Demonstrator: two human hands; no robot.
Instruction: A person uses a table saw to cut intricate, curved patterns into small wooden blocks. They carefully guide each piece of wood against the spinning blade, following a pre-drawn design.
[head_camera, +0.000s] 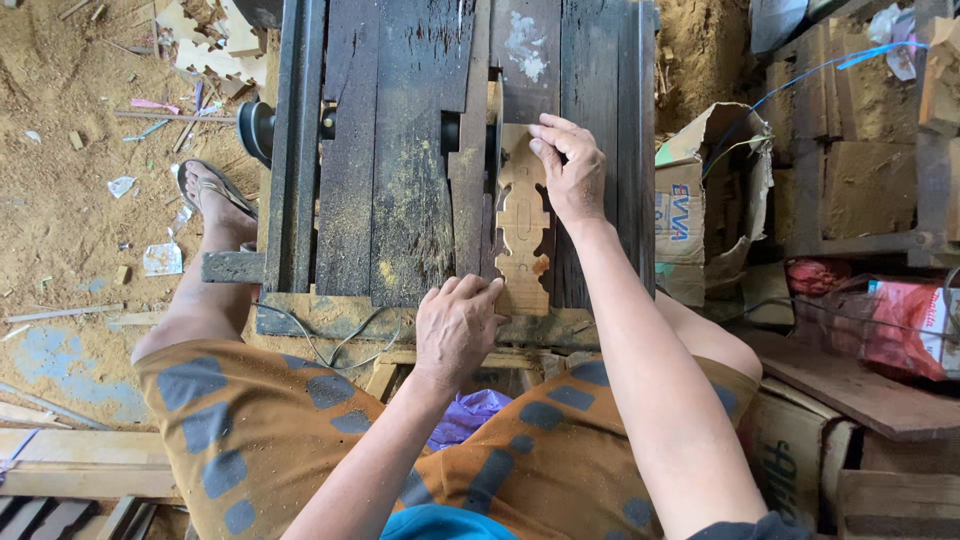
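Observation:
A flat, pale wooden piece (522, 225) with a scalloped outline and cut-out holes lies lengthwise on a dark plank saw table (400, 150). My right hand (568, 170) presses its fingers on the far end of the piece. My left hand (455, 325) rests at the near end, fingertips against the piece's lower left corner at the table's front edge. The far tip of the piece sits by a narrow slot in the planks.
Sawdust covers the ground all round. My sandalled foot (212, 195) stands left of the table. A torn cardboard box (705, 200) and stacked wooden blocks (860, 130) stand to the right. Loose wires (340, 345) hang at the table's front. Planks lie at bottom left.

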